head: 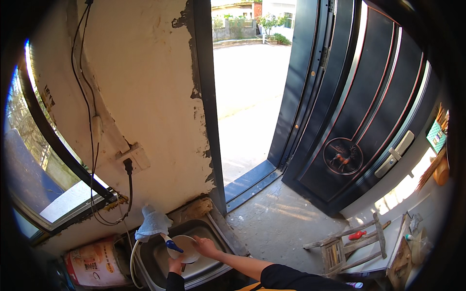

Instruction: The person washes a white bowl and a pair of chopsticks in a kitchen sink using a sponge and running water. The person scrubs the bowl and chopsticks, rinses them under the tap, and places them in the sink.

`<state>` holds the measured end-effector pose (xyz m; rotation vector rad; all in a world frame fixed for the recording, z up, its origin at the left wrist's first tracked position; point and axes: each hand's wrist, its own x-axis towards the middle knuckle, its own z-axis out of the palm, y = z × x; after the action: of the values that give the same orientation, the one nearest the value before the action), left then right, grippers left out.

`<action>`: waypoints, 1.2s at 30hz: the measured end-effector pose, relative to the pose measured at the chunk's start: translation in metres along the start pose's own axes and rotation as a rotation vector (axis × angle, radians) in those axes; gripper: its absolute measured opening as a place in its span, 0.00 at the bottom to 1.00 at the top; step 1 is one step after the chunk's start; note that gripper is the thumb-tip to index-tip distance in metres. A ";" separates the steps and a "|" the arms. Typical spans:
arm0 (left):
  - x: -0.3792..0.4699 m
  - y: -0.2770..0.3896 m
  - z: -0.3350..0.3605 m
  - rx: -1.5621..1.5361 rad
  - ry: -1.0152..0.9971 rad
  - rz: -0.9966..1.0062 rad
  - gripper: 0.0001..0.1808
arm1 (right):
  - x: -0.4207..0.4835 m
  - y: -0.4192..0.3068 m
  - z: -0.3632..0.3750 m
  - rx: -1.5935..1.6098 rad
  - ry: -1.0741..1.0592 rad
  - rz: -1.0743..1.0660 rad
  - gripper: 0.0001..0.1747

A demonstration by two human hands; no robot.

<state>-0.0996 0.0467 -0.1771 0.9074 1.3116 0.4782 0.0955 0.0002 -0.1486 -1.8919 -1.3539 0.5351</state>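
A pale round bowl (190, 250) is tilted over a stainless steel sink (206, 228). My left hand (176, 264) grips its lower left side. On the upper right rim is my right hand (204, 246), with the fingers partly hidden by the bowl. The blue tip of a tap spout (173, 246) overlaps the bowl's inside in my view. Light blue cloth (152, 222) wraps the tap's body. A small dark piece shows under the bowl, too hidden to name. Whether water is running I cannot tell.
Left of the sink stand a printed sack (94, 262) and a pale hose (133, 259). A cable is plugged into a wall socket (136, 158). Right of the doorway, a dark door (358, 109) stands ajar. A wooden chair (349, 247) lies on the right, near a red bottle (357, 235).
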 end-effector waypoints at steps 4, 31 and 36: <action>0.006 -0.022 0.028 -0.795 -0.112 -0.101 0.24 | -0.006 -0.031 -0.004 -0.193 0.094 -0.111 0.09; -0.014 -0.006 0.047 -0.509 -0.045 0.045 0.21 | -0.015 0.020 0.059 0.764 -0.160 0.741 0.19; -0.018 0.010 0.030 -0.448 0.016 0.099 0.24 | 0.006 0.007 0.028 0.275 -0.031 0.397 0.23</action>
<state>-0.0734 0.0300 -0.1579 0.5941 1.1140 0.8203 0.0825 0.0139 -0.1717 -1.9291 -0.8678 0.9015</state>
